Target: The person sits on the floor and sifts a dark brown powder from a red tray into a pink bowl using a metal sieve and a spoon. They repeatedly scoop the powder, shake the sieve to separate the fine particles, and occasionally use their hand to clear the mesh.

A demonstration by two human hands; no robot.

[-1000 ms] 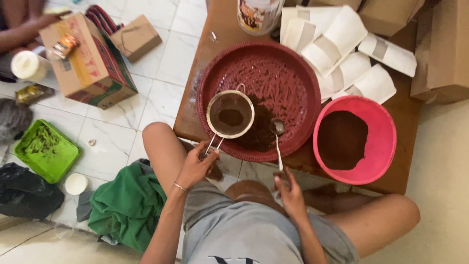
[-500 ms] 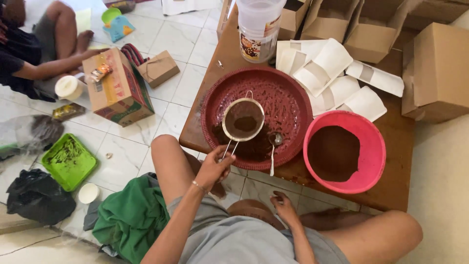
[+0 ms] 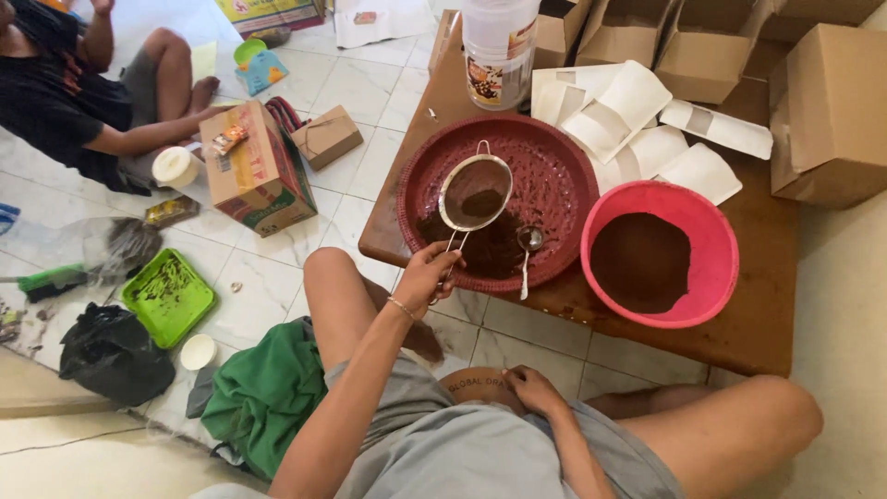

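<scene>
My left hand (image 3: 427, 273) grips the handle of a round metal sieve (image 3: 474, 194) that holds some dark brown powder, tilted over a dark red perforated tray (image 3: 564, 166). A heap of the brown powder (image 3: 490, 245) lies in the tray beneath it. A metal spoon (image 3: 528, 249) rests on the tray's near rim, no hand on it. My right hand (image 3: 533, 388) lies on my lap, fingers curled, touching a brown round object there. A pink bowl (image 3: 711, 231) of brown powder stands to the right of the tray on the low wooden table (image 3: 767, 323).
White pouches (image 3: 637, 120) and a clear plastic jar (image 3: 497, 46) sit behind the tray; cardboard boxes (image 3: 832, 102) stand at the table's right. On the tiled floor at left are a printed carton (image 3: 254, 176), a green tray (image 3: 168, 296), green cloth (image 3: 263, 393), and a seated person (image 3: 83, 102).
My right hand let go of the spoon and dropped to my lap; the spoon now rests on the tray. The left hand keeps the sieve over the tray. The view shifted.
</scene>
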